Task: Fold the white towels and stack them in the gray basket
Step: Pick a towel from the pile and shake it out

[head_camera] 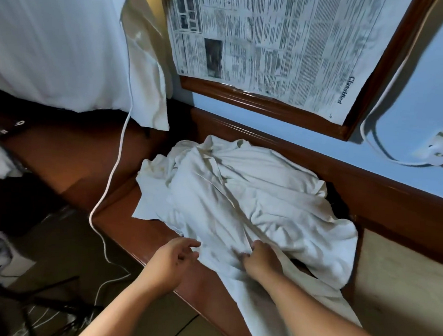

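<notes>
Towels: a crumpled heap of white towels (239,194) is seen spread over the wooden ledge (140,230), unfolded, with one end draped off the ledge's near edge.

Right hand: the right hand (261,260) is laid on the heap at the ledge's near edge, and a raised fold of cloth is pinched between its curled fingers and thumb.

Left hand: the left hand (174,258) is held over the ledge's near edge, just beside the towels, its fingers loosely spread and nothing gripped; whether the fingertips touch the cloth cannot be told.

Newspaper: a sheet of newspaper (273,42) is set inside a wooden frame (244,97) on the blue wall above the ledge.

Cord: a white cord (112,172) is hung down past the ledge's left end and trailed onto the floor below it.

Socket: a wall socket (442,151) is mounted above the ledge's right end.

Bedding: white bedding (50,43) is piled up and to the left of the ledge.
</notes>
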A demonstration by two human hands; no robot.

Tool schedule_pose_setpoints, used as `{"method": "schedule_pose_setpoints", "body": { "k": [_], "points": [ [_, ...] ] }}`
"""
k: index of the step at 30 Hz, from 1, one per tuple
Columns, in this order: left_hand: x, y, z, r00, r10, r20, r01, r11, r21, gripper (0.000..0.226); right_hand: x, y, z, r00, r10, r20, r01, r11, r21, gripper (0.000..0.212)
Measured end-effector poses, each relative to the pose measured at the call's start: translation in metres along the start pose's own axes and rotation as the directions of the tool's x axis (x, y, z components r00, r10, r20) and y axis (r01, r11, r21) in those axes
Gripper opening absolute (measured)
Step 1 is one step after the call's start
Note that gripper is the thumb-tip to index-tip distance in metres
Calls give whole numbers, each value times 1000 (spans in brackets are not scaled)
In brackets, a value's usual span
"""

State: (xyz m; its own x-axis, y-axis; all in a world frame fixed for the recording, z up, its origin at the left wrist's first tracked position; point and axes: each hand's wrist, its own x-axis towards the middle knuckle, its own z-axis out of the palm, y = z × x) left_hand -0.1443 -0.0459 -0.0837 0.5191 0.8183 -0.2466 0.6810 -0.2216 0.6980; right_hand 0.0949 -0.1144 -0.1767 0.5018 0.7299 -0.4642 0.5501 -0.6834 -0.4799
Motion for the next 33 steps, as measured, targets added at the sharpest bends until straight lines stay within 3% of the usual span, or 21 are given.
{"method": "schedule_pose_setpoints", "body": {
  "k": [6, 8, 10, 12, 14, 17, 21, 23, 24, 26, 27, 29, 31, 32, 33],
  "points": [
    [43, -7, -36, 989, 122, 89, -120, 992, -22, 23, -12, -48, -28, 935, -19, -355, 160, 914, 374, 22],
    [64, 4, -47, 965, 243, 96, -243, 970, -20, 30, -24, -72, -56, 903, -90, -421, 262, 890, 372, 16],
    [83, 23, -54, 899, 431, 74, -430, 902, -24, 51, -41, -91, -85, 891, -231, -390, 362, 880, 306, 11],
    [98, 50, -57, 785, 611, 100, -610, 791, -49, 72, -69, -107, -111, 872, -322, -369, 438, 850, 293, 13],
    [105, 83, -60, 673, 726, 142, -730, 682, -31, 71, -102, -116, -136, 820, -362, -443, 496, 835, 236, 13],
    [117, 116, -63, 519, 846, 118, -855, 514, 77, 22, -157, -102, -174, 672, -264, -692, 513, 840, 176, 11],
    [125, 138, -79, 664, 719, 205, -747, 649, 144, 25, -232, -50, -225, 331, 53, -942, 495, 840, 222, 12],
    [104, 170, -76, 620, 758, 204, -784, 606, 134, 17, -277, -21, -245, 195, 160, -968, 440, 868, 232, 12],
    [88, 192, -71, 580, 794, 183, -814, 574, 91, 10, -295, -10, -250, 165, 188, -968, 412, 879, 241, 11],
    [39, 244, -55, 515, 844, 153, -845, 529, -73, 11, -331, 6, -255, 185, 215, -959, 378, 885, 272, 3],
    [10, 270, -42, 488, 858, 157, -840, 511, -181, 17, -352, 11, -255, 242, 214, -947, 377, 878, 294, 7],
    [-57, 318, -20, 415, 887, 202, -786, 461, -413, 16, -391, 17, -251, 415, 144, -898, 383, 868, 317, 39],
    [-132, 356, 6, 339, 914, 225, -651, 400, -645, 15, -433, 25, -241, 580, 75, -811, 366, 865, 342, 63],
    [-172, 373, 20, 329, 913, 241, -542, 391, -744, 17, -458, 34, -235, 614, 65, -787, 360, 864, 353, 60],
    [-201, 385, 32, 324, 912, 251, -446, 382, -809, 19, -475, 43, -230, 603, 69, -794, 377, 853, 360, 49]
  ]
}}
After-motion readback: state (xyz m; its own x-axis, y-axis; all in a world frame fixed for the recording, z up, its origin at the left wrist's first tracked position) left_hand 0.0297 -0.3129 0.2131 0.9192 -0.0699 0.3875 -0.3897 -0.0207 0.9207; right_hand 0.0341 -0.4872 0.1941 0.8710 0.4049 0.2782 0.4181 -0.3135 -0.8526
